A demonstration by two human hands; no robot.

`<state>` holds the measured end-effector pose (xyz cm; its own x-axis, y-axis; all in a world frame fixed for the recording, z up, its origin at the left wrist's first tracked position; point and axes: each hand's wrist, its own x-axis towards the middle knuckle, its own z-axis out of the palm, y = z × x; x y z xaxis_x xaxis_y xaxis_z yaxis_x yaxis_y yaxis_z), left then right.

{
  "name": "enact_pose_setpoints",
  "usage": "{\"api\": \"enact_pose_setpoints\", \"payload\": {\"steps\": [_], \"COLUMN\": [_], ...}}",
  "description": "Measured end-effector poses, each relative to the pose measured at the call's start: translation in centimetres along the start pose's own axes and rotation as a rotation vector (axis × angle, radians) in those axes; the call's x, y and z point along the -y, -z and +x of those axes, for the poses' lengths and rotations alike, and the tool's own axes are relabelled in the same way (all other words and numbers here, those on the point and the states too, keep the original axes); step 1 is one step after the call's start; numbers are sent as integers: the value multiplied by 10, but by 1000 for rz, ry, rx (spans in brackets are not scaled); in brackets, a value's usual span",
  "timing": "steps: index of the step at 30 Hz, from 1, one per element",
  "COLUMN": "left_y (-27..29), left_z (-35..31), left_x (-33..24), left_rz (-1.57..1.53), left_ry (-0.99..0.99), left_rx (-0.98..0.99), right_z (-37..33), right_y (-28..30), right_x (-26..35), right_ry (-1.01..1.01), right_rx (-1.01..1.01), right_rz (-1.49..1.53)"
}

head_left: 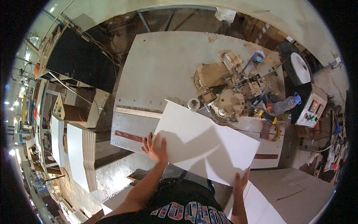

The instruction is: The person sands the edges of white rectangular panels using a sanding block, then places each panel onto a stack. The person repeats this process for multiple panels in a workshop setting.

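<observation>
Both hands grip a white board [203, 143] over the desk [160, 67]; left hand [154, 149] at nine o'clock, right hand [240, 181] at five; glue machine [231, 97] at one.

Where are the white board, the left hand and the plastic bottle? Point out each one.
white board [203, 143], head view, on the middle of its flat face.
left hand [154, 149], head view, on the back of the hand.
plastic bottle [284, 105], head view, on its clear body.

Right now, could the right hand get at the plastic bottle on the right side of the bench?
Probably not at once: the right hand grips the near corner of the white board, and the plastic bottle lies well beyond it, past the board's far edge. Nothing blocks the way otherwise.
</observation>
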<state>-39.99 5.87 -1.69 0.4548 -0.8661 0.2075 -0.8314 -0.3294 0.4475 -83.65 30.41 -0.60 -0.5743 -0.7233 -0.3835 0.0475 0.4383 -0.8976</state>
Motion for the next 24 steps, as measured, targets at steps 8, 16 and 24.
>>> {"api": "enact_pose_setpoints", "payload": {"steps": [8,16,24], "left_y": [-3,15,12], "left_z": [56,-63,-20], "left_x": [38,-56,-62], "left_rz": [-150,-61,-80], "left_ry": [26,71,202], "left_rx": [-179,365,275], "right_z": [-24,-24,-44], "right_y": [-72,-123,-153], "right_x": [16,25,36], "right_ry": [-30,-80,281], "right_rx": [-57,-111,197], "right_rz": [-203,-343,-1187]}}
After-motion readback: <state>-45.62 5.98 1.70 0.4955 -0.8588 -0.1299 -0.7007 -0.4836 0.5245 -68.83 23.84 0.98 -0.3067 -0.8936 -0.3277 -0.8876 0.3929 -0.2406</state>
